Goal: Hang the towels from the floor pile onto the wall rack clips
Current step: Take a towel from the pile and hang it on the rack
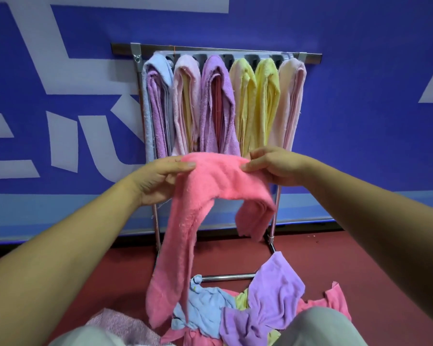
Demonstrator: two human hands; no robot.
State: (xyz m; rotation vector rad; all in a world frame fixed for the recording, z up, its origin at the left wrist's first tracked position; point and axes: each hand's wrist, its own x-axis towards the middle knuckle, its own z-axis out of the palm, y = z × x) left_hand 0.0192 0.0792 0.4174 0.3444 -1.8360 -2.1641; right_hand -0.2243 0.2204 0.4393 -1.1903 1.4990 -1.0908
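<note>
A coral-pink towel (205,193) hangs between both my hands in front of the rack. My left hand (160,178) pinches its upper left edge and my right hand (273,168) pinches the upper right edge. Its long left end droops down to the floor pile (248,308) of purple, blue, pink and yellow towels. The metal rack (218,52) stands against the blue wall, its grey clip bar (238,58) holding several hung towels (218,103) in blue, purple, pink, yellow and peach. The held towel's top sits just below their lower ends.
The rack's chrome legs (273,221) and base bar (228,277) rest on the red floor (360,258). My knees in grey trousers (318,328) flank the pile. A pale pink towel (120,323) lies at lower left. The wall (373,121) is blue with white lettering.
</note>
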